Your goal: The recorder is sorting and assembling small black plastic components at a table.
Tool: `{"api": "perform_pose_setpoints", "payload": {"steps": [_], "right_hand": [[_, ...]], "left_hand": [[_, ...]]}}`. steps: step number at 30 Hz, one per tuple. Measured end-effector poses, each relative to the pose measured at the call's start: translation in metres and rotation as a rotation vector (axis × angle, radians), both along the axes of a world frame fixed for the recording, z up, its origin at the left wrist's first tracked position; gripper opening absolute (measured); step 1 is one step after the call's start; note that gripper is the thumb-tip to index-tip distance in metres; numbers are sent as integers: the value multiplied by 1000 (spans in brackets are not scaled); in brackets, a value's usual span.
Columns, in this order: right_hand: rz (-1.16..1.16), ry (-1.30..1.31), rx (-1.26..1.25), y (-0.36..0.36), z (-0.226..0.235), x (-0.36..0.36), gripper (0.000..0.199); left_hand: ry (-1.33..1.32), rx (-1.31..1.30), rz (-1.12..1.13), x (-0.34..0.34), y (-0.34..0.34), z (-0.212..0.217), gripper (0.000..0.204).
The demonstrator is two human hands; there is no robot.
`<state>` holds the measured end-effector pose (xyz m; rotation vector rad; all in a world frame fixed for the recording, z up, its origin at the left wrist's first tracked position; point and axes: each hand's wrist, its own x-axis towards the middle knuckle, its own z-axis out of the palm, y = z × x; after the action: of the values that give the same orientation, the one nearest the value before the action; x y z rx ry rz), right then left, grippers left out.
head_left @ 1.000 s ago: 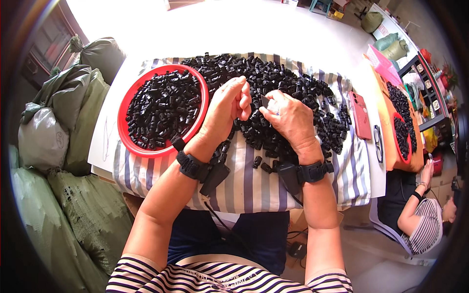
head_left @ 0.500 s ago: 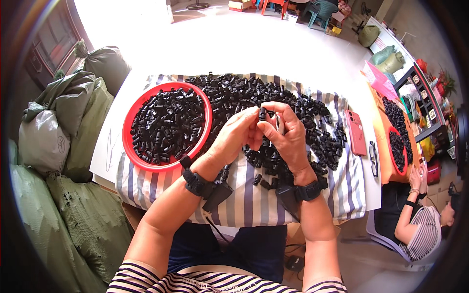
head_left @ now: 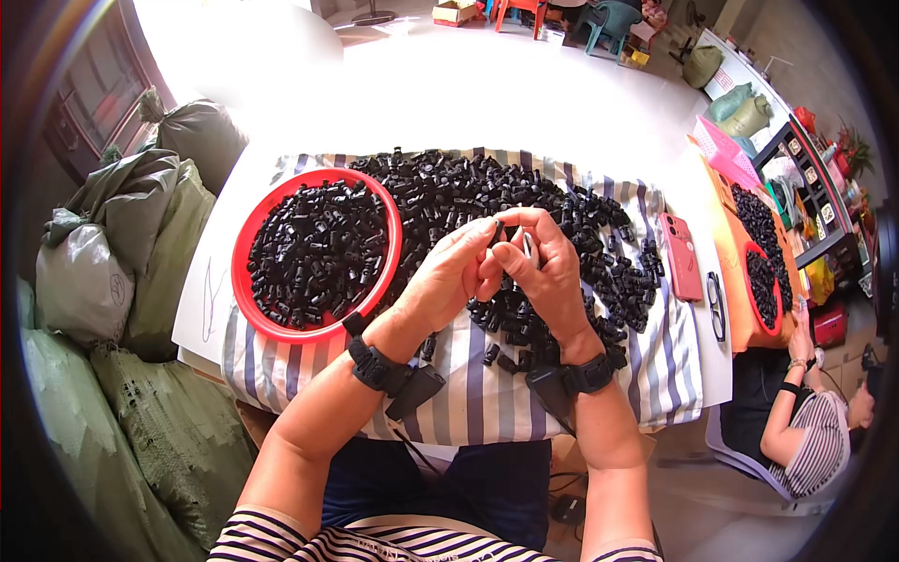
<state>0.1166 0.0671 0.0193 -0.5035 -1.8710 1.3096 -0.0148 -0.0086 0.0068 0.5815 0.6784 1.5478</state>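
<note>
Above the heap my two hands meet. My left hand [head_left: 448, 273] pinches a small black plastic part [head_left: 507, 231] at its fingertips, mostly hidden by the fingers. My right hand [head_left: 552, 281] is closed against it, with a thin silvery blade-like tool [head_left: 528, 247] showing between thumb and fingers. Below and behind the hands spreads a heap of short black cylindrical parts [head_left: 487, 178] on a striped cloth [head_left: 468, 403]. A round red basin [head_left: 397, 234] full of similar parts stands to the left of my left hand.
A red phone [head_left: 682, 258] and folded glasses [head_left: 716, 306] lie at the table's right side. Stuffed green sacks [head_left: 178, 421] crowd the left. On the right, another person [head_left: 801, 421] sits at an orange-topped table [head_left: 740, 323] with more black parts.
My fingers have turned the small black part so less of it shows, and the silvery tool shows more. The view has shifted slightly. The other person's head has lowered.
</note>
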Motion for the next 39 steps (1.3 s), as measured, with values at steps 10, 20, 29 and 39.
{"api": "perform_pose_setpoints", "payload": {"steps": [10,20,29,39], "right_hand": [[-20,18,-38,1,1,-1,19],[-24,-7,-2,-2,3,-2,17],[-3,37,-88,1,8,1,19],[-44,7,14,9,1,6,19]], "left_hand": [[73,54,-38,0,3,-4,26],[117,8,-11,2,0,0,28],[196,37,-80,3,-1,1,34],[375,-3,-42,7,-1,4,39]]}}
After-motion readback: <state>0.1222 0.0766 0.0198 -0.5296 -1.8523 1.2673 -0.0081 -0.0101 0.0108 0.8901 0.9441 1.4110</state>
